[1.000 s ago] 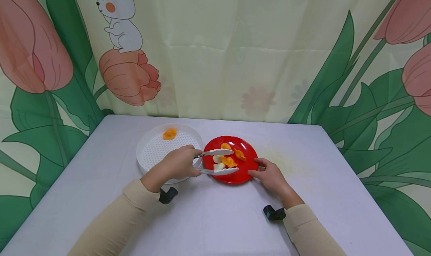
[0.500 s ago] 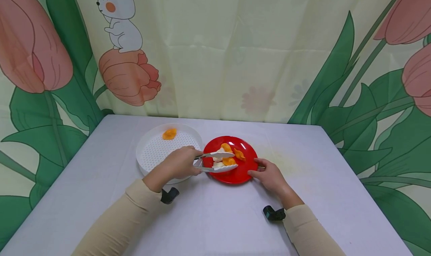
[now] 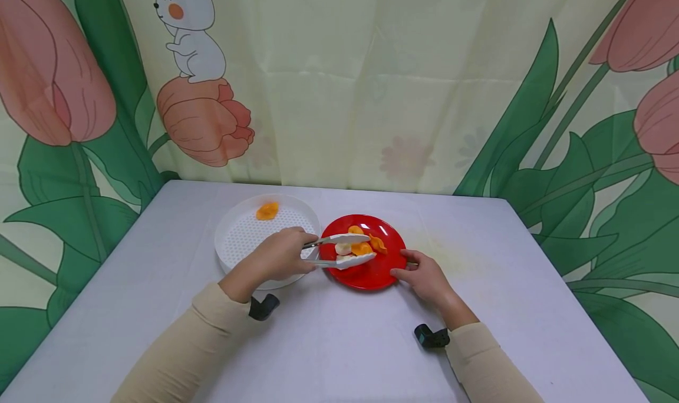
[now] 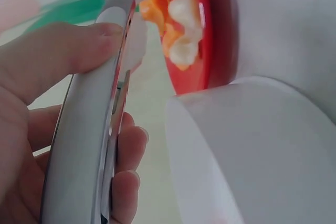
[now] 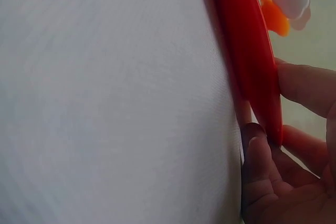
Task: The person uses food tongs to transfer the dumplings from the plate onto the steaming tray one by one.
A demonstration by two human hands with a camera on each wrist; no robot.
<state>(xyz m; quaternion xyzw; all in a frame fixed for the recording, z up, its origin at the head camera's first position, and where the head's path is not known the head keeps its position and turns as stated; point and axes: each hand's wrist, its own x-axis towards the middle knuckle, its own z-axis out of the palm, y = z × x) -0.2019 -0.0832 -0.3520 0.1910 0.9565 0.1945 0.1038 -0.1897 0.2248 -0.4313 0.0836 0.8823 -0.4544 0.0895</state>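
Observation:
My left hand (image 3: 283,254) grips a pair of metal tongs (image 4: 79,145) with white tips, thumb on one arm and fingers around the other. The tongs' tips are parted over a red plate (image 3: 366,281). Orange dumpling-like pieces (image 3: 362,248) and white ones (image 3: 343,249) lie together on the plate, between and behind the tips. Whether the tips touch them cannot be made out. The lower tip partly hides a white piece. My right hand (image 3: 426,276) pinches the plate's right rim, thumb on top and fingers below, as the right wrist view shows.
Left of the plate stands a round white tray (image 3: 228,244) with a dotted bottom and a raised wall (image 4: 262,135). One orange piece (image 3: 267,211) lies at its far side. A white cloth covers the table (image 3: 339,344); a printed curtain (image 3: 329,96) hangs behind.
The tongs drew closer together, then parted slightly. Their lower tip now sits higher, and the front pieces shifted a little away from me. The right hand and plate have stayed put.

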